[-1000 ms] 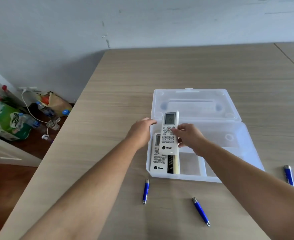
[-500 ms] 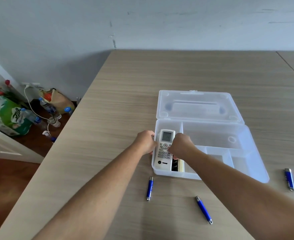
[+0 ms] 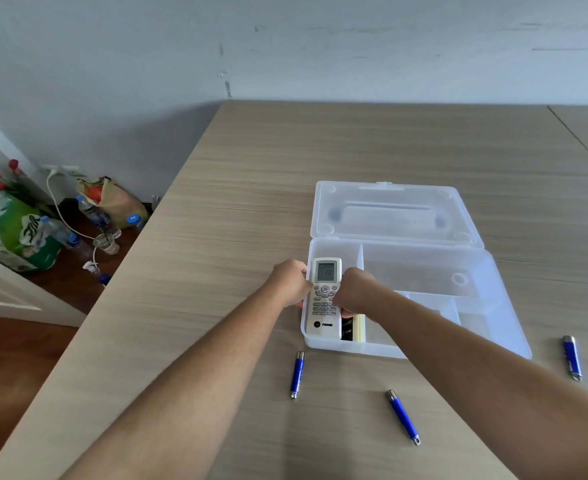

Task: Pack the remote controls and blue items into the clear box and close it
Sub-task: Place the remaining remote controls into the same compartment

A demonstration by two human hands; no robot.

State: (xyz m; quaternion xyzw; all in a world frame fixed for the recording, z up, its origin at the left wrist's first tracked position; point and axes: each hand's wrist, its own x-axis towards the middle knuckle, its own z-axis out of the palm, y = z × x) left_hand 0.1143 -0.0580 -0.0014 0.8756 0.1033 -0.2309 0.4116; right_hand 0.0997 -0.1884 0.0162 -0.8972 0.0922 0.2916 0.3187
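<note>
**Inspector:** Where writing can be read at all, what does it say?

**Operator:** I read "TRANE" beside a round dark logo at the near end of the white remote control. Its grey screen shows "22". The button legends are too small for me to make out. On the floor to the left, a green bag carries large white lettering I cannot read with confidence.

**Inspector:** Location and condition of that remote?

**Operator:** It lies lengthwise in the left compartment of the clear box, screen end away from me. Just to its right in the same compartment I see a dark strip and a cream-coloured edge; I cannot tell what they belong to. The lid lies folded back flat on the desk.

**Inspector:** Hands?

**Operator:** My left hand is curled against the remote's left edge, my right hand curled on its right edge, fingers bent over the keypad. Both grip it.

**Inspector:** Blue items?

**Operator:** Three outside the box, on the desk: left blue pen light just before the front wall, middle blue pen light nearer me, right blue pen light beyond the box's right corner. Each has silver ends.
</note>
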